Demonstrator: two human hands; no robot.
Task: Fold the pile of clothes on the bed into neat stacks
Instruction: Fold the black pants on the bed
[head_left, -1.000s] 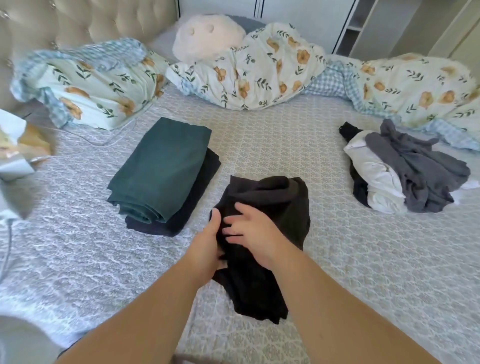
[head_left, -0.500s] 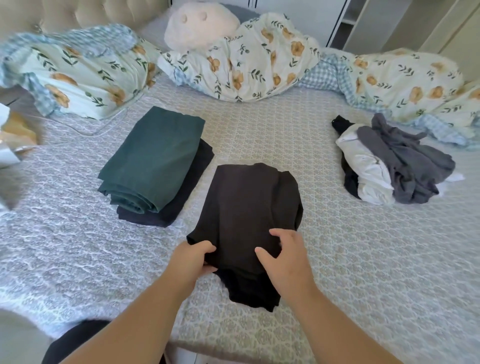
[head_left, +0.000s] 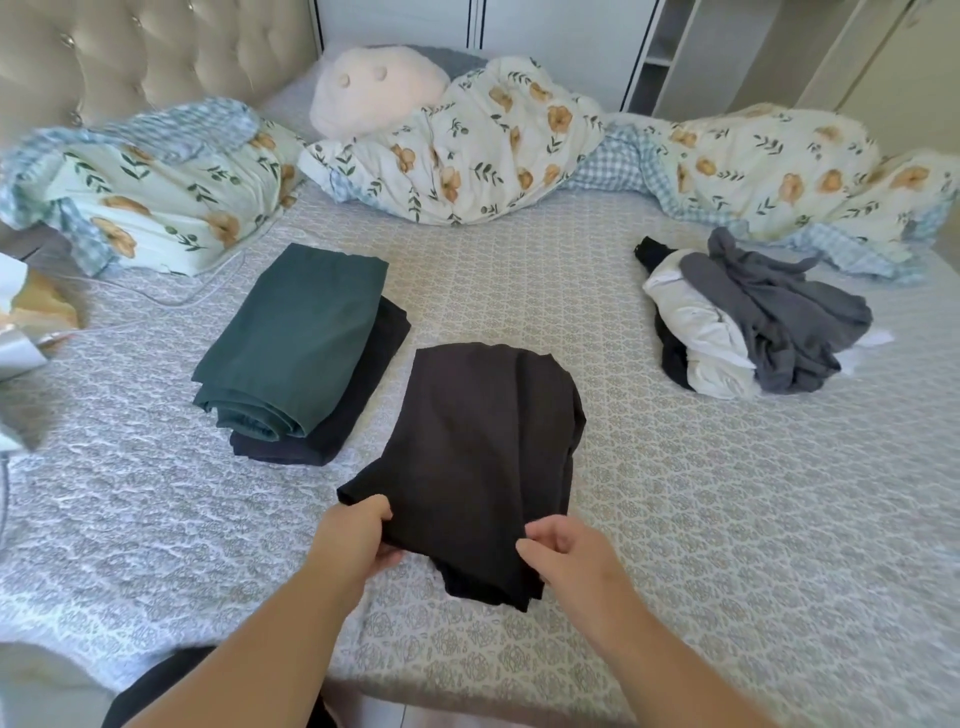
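Head view shows your left hand (head_left: 358, 535) pinching the near left corner of the black garment (head_left: 478, 457), thumb on top and fingers tucked beneath the cloth. Your right hand (head_left: 566, 558) sits at the garment's near right edge with its fingers curled toward the fabric; whether it truly clamps the cloth or only touches it cannot be told. That black garment lies mostly flat near the middle of the bed (head_left: 727, 519), its far end rounded and its near end bunched between your hands close to the front edge. Just beside it on the left rests a folded green garment (head_left: 296, 332), stacked on a folded dark navy garment (head_left: 363, 395) that sticks out along its right and near sides. Toward the right edge of the bed, well apart, sits the unfolded pile of clothes (head_left: 753, 327), grey over white over black. Along the far edge lie a floral duvet (head_left: 467, 156) and a pale plush pillow (head_left: 374, 88).
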